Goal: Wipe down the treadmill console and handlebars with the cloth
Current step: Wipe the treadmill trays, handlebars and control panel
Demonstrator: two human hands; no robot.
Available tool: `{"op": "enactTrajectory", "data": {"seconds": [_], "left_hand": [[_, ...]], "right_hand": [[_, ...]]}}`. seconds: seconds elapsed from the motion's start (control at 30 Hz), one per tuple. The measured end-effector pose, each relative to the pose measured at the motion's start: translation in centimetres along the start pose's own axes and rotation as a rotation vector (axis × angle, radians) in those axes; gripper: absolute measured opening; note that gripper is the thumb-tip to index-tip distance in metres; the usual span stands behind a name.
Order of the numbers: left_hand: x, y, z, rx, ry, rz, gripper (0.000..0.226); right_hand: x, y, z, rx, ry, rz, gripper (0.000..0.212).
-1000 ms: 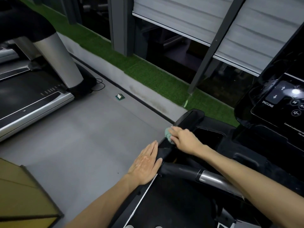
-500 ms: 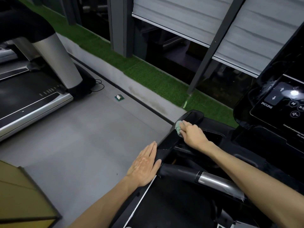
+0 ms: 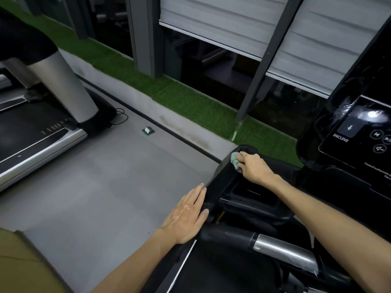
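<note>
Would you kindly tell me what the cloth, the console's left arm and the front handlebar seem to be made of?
The cloth, gripped by the right hand, looks like soft, crumpled pale green fabric, perhaps microfibre. The console's left arm seems moulded black plastic, semi-gloss, catching faint highlights. The front handlebar shows a matte black grip, possibly rubber, then a silver section with metallic sheen.

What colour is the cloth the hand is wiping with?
Pale mint green; the cloth shows best in the head view.

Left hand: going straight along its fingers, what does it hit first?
Probably the black console side rim. The left hand lies flat beside it, fingers aimed toward the corner where the right hand grips the cloth. Depth unclear: it might pass alongside.
</note>
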State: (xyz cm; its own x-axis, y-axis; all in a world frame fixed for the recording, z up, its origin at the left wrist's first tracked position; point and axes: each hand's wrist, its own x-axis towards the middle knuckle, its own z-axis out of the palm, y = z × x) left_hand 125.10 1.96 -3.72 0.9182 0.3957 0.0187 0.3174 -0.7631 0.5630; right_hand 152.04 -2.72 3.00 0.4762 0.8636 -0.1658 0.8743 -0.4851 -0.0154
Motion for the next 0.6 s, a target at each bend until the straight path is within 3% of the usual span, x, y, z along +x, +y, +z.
{"op": "enactTrajectory", "data": {"seconds": [0.07,0.3,0.43,0.6], "left_hand": [[2.3,0.4,-0.4,-0.008,0.015,0.006,0.062],[14.2,2.4,-2.2,0.054,0.053,0.011,0.056],[20.2,3.9,-3.0,0.111,0.015,0.080,0.055],[24.4,5.7,-1.3,0.133,-0.087,0.104,0.056]], "right_hand": [[-0.8,0.1,-0.1,-0.014,0.026,-0.035,0.019],[-5.3,-0.7,0.7,0.006,0.024,-0.317,0.036],[-7.4,-3.4,1.5,0.051,-0.034,-0.496,0.029],[-8.0,-3.7,1.5,0.221,-0.035,-0.436,0.023]]}}
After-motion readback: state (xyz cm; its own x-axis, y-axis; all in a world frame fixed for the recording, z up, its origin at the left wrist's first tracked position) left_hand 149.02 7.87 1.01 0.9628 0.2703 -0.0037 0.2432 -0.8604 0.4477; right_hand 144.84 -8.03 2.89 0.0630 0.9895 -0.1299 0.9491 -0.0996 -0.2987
